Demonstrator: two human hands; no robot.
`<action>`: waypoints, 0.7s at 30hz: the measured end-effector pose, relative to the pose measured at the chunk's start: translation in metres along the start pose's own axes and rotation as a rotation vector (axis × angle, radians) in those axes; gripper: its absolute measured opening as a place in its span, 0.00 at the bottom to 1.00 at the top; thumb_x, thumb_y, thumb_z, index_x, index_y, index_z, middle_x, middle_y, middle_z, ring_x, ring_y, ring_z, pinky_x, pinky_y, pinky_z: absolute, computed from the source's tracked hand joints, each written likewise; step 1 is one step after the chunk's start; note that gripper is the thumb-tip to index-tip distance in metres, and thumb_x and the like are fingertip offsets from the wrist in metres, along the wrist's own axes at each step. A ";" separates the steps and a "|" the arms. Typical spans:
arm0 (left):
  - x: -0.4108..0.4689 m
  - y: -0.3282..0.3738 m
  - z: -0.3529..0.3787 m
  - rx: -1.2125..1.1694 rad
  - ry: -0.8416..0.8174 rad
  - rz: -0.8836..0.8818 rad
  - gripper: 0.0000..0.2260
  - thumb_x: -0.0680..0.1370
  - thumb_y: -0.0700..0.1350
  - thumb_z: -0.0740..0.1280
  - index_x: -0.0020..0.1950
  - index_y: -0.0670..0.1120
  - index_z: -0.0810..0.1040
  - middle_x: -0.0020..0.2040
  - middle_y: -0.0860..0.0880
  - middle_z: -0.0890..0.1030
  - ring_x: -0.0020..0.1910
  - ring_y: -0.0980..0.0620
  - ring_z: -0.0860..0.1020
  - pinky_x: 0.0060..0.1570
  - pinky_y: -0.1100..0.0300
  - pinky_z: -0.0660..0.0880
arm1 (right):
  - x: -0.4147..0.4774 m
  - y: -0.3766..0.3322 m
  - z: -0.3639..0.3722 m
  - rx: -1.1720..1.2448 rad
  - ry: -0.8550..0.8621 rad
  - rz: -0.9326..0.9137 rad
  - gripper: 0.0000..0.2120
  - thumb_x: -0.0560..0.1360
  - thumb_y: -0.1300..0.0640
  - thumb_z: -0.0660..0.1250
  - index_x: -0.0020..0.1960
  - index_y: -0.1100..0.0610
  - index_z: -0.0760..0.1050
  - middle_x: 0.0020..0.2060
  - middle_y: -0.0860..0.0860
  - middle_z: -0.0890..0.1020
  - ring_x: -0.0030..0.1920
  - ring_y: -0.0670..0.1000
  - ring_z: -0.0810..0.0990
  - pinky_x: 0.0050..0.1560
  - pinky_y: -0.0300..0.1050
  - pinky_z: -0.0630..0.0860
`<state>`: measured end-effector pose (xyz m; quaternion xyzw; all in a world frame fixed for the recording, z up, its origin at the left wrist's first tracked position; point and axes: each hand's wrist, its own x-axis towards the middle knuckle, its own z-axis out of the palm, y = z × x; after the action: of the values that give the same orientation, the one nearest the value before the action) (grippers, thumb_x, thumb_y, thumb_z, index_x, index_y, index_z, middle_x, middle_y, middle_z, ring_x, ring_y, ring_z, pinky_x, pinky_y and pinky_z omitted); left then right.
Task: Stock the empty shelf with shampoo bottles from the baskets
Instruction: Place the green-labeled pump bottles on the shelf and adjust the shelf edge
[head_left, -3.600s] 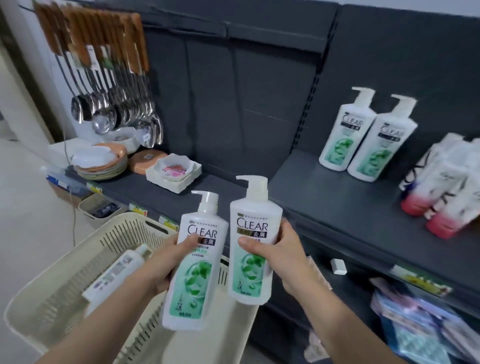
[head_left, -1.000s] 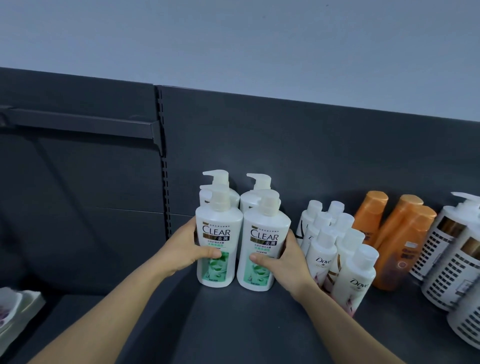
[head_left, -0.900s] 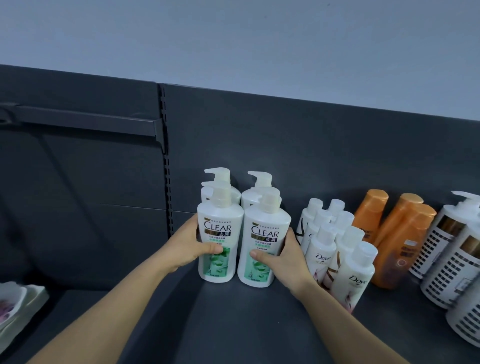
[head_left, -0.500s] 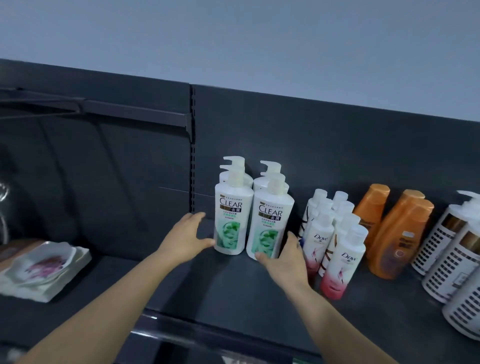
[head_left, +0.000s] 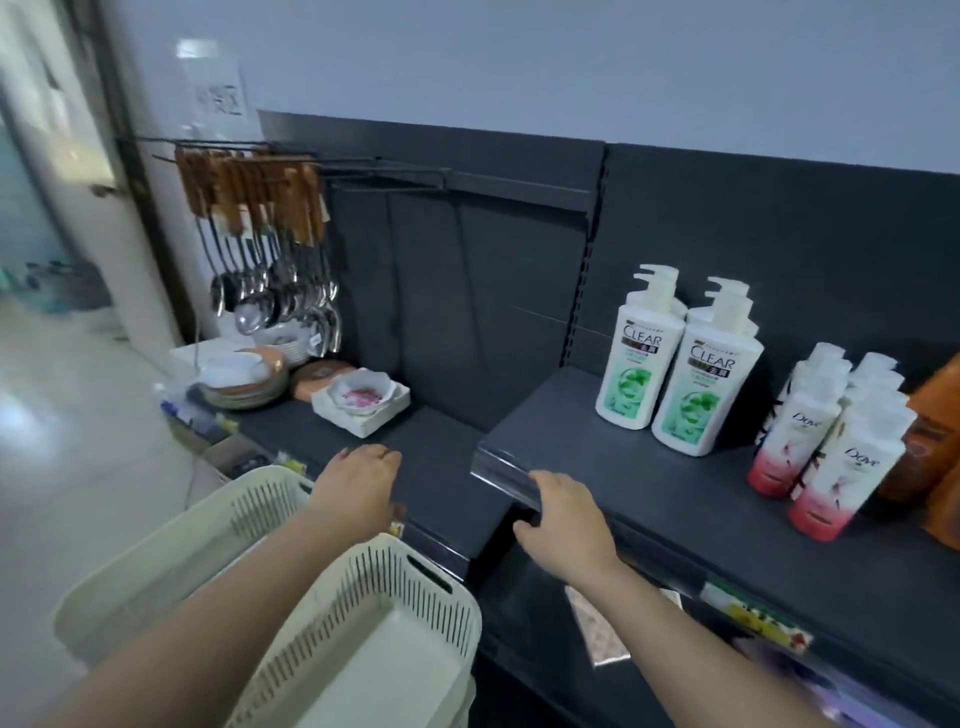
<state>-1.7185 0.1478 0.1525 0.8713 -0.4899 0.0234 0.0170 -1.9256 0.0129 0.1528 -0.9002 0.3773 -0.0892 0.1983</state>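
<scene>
Several white CLEAR pump bottles (head_left: 678, 364) with green labels stand in two rows on the dark shelf (head_left: 649, 499), upright and apart from my hands. My left hand (head_left: 358, 480) hovers over the far rim of a cream basket (head_left: 156, 566), fingers loosely curled, holding nothing. My right hand (head_left: 563, 514) is at the shelf's front left corner, fingers bent down, with nothing in it. A second cream basket (head_left: 374, 623) lies below my left forearm, and the part of its inside that shows is bare.
Pink-and-white Dove bottles (head_left: 826, 447) and orange bottles (head_left: 935, 447) stand right of the CLEAR bottles. On the lower left shelf sit a white dish (head_left: 361, 400) and stacked plates (head_left: 244, 376). Ladles (head_left: 270, 291) hang above them. Floor lies at the left.
Both hands let go of the two front CLEAR bottles, which stay on the shelf, and drew back toward the baskets. The view swung left and down.
</scene>
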 end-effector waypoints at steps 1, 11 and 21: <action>-0.013 -0.014 0.002 0.019 -0.003 -0.025 0.26 0.75 0.55 0.68 0.70 0.47 0.69 0.69 0.48 0.71 0.69 0.49 0.69 0.69 0.54 0.64 | -0.003 -0.012 0.009 -0.033 -0.022 -0.026 0.29 0.76 0.50 0.67 0.75 0.55 0.63 0.71 0.53 0.69 0.72 0.55 0.65 0.69 0.48 0.68; -0.103 -0.145 0.025 0.059 -0.120 -0.212 0.23 0.76 0.53 0.67 0.69 0.46 0.70 0.64 0.47 0.75 0.64 0.47 0.73 0.62 0.53 0.71 | -0.012 -0.129 0.101 -0.161 -0.235 -0.142 0.23 0.75 0.52 0.65 0.69 0.54 0.69 0.65 0.52 0.74 0.67 0.55 0.70 0.63 0.50 0.73; -0.118 -0.242 0.069 0.045 -0.227 -0.241 0.19 0.75 0.53 0.68 0.62 0.47 0.72 0.59 0.47 0.76 0.59 0.46 0.75 0.54 0.53 0.72 | -0.001 -0.213 0.180 -0.144 -0.381 -0.118 0.21 0.73 0.50 0.65 0.65 0.53 0.71 0.61 0.51 0.76 0.65 0.55 0.72 0.60 0.48 0.73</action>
<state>-1.5710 0.3704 0.0753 0.9210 -0.3799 -0.0664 -0.0552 -1.7329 0.2012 0.0803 -0.9331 0.2853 0.0983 0.1954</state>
